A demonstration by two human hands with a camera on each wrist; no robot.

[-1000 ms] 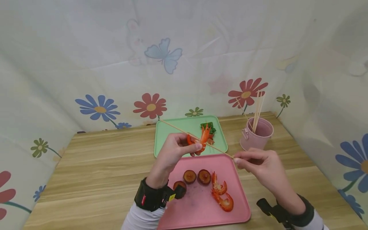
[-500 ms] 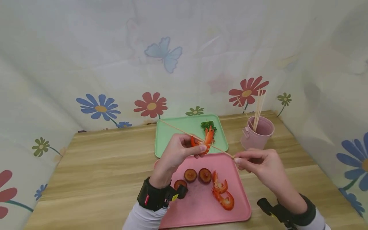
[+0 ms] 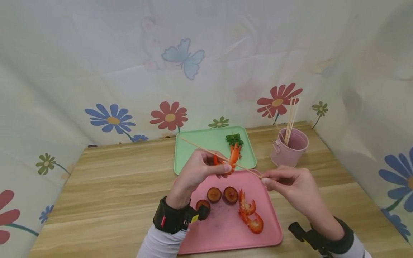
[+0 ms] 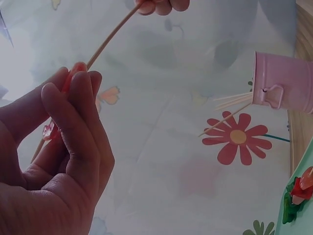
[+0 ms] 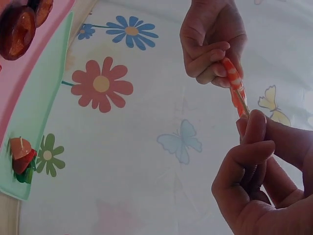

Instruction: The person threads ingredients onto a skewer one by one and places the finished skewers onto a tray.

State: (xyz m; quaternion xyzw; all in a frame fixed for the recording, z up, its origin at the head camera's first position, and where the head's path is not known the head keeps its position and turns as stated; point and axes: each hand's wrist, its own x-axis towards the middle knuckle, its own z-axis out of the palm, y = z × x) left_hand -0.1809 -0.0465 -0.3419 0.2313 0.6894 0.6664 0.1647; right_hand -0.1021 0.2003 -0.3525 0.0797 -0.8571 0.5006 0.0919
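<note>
Head view: no words or numbers legible. Small red label (image 3: 163, 220) on the black wristband (image 3: 172, 212) at the left wrist; pale marking on it, too small to read. Yellow tag (image 3: 195, 218) beside the small black camera (image 3: 203, 213); any print too small to make out. Wrist views: nothing readable.

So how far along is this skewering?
Looks done: green and red chunks, seemingly skewered, on green rectangular tray. In hand: left hand pinches orange striped shrimp with thin wooden skewer. Remaining, apparently: three round brown mushrooms, two curled orange shrimps, on pink rectangular tray.
</note>
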